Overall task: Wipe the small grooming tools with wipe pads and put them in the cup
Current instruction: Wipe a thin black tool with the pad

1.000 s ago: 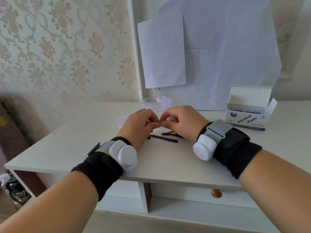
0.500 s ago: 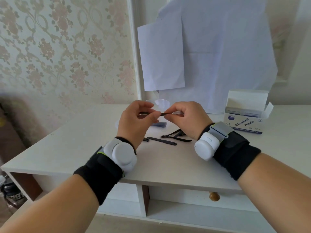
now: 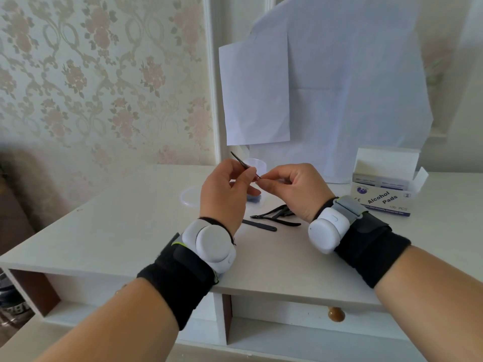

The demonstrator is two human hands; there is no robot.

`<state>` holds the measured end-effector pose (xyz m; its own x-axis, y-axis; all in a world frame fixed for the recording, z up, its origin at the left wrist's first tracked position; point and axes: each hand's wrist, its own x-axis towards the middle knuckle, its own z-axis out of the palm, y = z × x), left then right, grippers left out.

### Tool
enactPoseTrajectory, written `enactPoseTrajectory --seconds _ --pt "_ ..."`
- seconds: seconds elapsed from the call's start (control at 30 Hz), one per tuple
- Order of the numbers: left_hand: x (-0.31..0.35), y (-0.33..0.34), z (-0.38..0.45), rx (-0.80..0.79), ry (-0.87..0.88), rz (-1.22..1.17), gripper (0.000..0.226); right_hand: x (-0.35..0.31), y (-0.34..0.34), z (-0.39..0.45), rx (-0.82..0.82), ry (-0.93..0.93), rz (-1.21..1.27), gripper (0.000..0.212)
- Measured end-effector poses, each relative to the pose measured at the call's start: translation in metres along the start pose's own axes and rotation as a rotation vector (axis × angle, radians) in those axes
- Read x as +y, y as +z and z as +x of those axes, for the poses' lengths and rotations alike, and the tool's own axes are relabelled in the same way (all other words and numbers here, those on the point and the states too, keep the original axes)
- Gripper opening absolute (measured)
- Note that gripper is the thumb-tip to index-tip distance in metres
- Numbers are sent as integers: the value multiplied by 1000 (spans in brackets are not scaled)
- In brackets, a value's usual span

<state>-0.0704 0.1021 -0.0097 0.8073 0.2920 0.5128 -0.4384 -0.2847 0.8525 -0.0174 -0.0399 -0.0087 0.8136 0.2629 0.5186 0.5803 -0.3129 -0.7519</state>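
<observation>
Wiping a thin tool above the table, cup just behind.

My left hand [image 3: 224,192] pinches the tool [image 3: 241,163], tip up-left; my right hand [image 3: 292,189] pinches its lower end, the pad hidden. The cup [image 3: 257,164] stands near the table's [image 3: 117,231] back edge. The slim tool could slip from either pinch and fall among the spares [image 3: 274,218].

left hand [image 3: 224,194] pinches thin black tool [image 3: 241,163]; right hand [image 3: 292,189] pinches its tip
</observation>
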Motion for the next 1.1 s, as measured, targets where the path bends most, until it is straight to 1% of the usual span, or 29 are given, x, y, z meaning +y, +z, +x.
enactPoseTrajectory --seconds 0.23,0.4,0.53,0.63,0.7,0.77,0.83,0.93,1.03,1.1 --pt "1 0 -1 -13 -26 10 12 -1 1 3 32 -54 -58 9" --pt "4 1 -2 -58 -82 -126 12 1 0 4 71 -63 -69 10" --pt "0 0 -1 -70 -71 -94 12 0 -2 2 75 -62 -80 11" --pt "-3 1 -1 -51 -31 -52 12 -1 -1 0 50 -19 -59 15" --pt "-4 1 -1 -29 -4 -36 13 -3 0 0 29 50 1 22" --pt "-4 -1 -1 -16 -5 -18 14 -6 -1 2 32 157 171 27" --pt "-4 0 -2 -28 -8 25 14 -9 -6 4 90 225 317 25" --pt "-5 2 -2 -63 8 91 16 -8 -12 6 114 188 354 28" --pt "-7 2 0 -80 13 110 15 -6 -12 6 72 95 253 29" --pt "-8 2 0 -91 7 94 11 -5 -10 6 54 49 211 24"
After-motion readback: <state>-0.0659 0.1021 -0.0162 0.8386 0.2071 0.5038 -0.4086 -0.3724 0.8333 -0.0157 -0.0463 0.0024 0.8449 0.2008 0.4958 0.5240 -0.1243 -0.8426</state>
